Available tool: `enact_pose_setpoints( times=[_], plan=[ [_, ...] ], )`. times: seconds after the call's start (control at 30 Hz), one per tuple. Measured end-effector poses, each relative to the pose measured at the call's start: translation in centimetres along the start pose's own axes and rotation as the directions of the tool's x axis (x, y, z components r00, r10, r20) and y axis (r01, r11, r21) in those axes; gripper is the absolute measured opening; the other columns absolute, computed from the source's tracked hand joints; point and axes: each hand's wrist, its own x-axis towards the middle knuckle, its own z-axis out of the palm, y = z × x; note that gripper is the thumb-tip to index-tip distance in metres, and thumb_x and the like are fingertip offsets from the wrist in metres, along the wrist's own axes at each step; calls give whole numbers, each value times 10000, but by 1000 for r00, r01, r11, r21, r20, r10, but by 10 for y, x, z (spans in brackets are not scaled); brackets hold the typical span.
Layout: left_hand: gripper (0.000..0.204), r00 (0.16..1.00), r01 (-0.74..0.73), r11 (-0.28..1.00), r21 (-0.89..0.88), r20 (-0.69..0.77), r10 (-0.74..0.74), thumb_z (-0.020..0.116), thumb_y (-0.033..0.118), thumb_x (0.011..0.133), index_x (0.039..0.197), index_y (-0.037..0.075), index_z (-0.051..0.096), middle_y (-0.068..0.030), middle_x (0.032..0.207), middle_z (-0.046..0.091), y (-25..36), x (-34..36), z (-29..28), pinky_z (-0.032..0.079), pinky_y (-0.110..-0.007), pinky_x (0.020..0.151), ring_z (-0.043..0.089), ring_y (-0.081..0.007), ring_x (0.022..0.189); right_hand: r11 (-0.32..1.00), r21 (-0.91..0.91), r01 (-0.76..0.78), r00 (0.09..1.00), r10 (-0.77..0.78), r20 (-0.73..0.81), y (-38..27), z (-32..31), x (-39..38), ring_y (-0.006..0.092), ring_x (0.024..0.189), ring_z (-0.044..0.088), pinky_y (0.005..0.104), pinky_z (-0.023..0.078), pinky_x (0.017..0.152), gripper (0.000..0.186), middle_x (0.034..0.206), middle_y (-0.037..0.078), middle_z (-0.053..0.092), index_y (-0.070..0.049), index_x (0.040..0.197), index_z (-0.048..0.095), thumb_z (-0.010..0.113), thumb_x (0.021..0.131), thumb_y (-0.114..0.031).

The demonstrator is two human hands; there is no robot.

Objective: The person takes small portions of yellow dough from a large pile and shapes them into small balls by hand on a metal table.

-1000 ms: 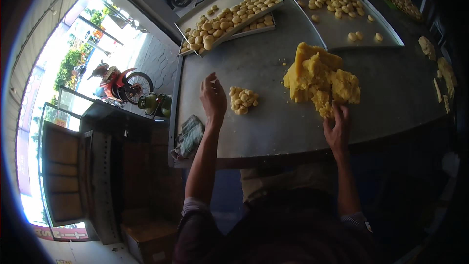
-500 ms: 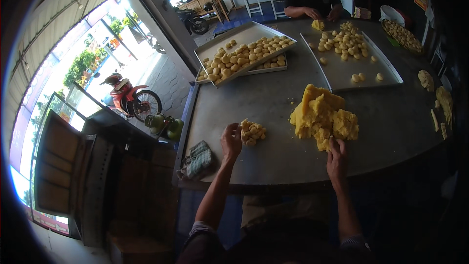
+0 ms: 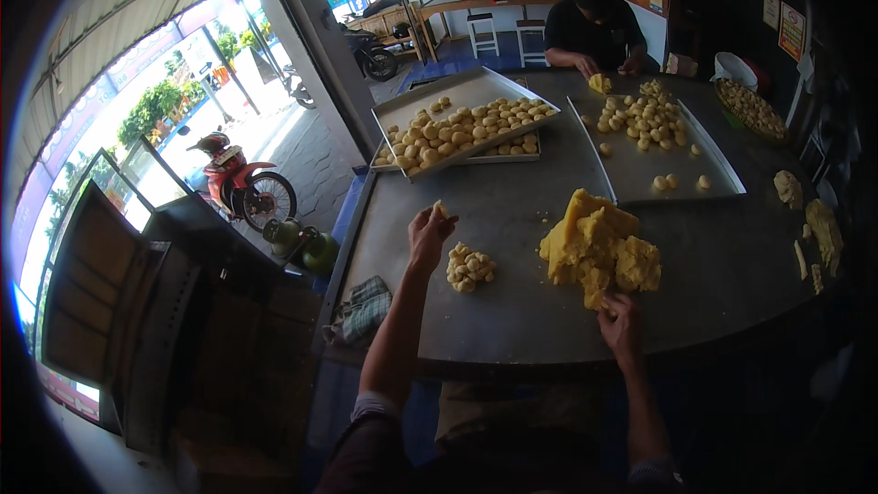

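Observation:
My left hand [image 3: 430, 233] is raised to the upper left of a small heap of pale dough pieces [image 3: 469, 265], its fingers pinched on a small pale piece [image 3: 440, 209]. At the lower front of a big crumbly mound of yellow dough [image 3: 590, 229], my right hand [image 3: 618, 316] has its fingertips closed on the dough. A folded checked cloth [image 3: 364, 306] lies by the left edge of the dark metal table [image 3: 713, 311].
Two stacked trays of dough balls [image 3: 466, 128] and another tray [image 3: 722, 174] lie beyond. A person in dark clothes [image 3: 594, 27] works at the far edge. Dough scraps [image 3: 823, 233] and a basket of pieces [image 3: 750, 110] are rightward. Gas cylinders [image 3: 315, 247] stand left.
My left hand went to the small heap and now holds a pale piece away from it, up and left. My right fingers have closed on the mound's front. The view has tilted upward.

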Motion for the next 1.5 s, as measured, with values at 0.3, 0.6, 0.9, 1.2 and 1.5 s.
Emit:
enact_pose_setpoints(
  times=[0.3,0.6,0.9,1.2,1.5],
  plan=[
    [258,872,-395,611,686,489,15,674,179,913,1095,1,714,-135,1065,708,-6,-166,23,548,-367,805,685,-247,894,980,-194,-50,999,50,-4,-15,-6,-9,412,1224,526,449,496,986,450,1333,250,485,9,1343,548,553,899,87],
    [224,776,-608,119,785,557,296,649,186,867,1020,34,588,-155,896,587,-4,-174,72,445,-410,905,556,-292,968,972,-40,-232,968,235,94,2,-5,-19,354,1208,571,391,507,976,407,1370,227,515,-33,1390,546,568,984,-59],
    [427,707,-698,68,713,671,223,620,290,810,1101,-11,537,-201,1201,465,-50,-126,89,211,-601,1104,409,-369,1236,971,-235,-37,960,100,262,-14,-37,4,355,1010,610,426,512,852,346,1025,161,587,-6,1176,683,665,835,47],
    [272,625,-741,-18,671,700,346,619,213,827,1046,55,586,-110,1107,533,-49,-130,78,282,-558,993,465,-295,1170,972,-148,-180,982,188,37,-22,-31,-37,368,1257,543,404,500,1014,371,1416,210,503,34,1294,582,514,930,65],
    [281,828,-425,-156,892,453,331,626,229,868,1090,60,594,-93,1081,547,-45,-168,81,308,-476,924,509,-270,1078,985,15,-171,985,171,-23,-6,-42,-35,360,1214,571,414,506,985,424,1308,156,610,40,1288,585,503,878,108]
  ],
)
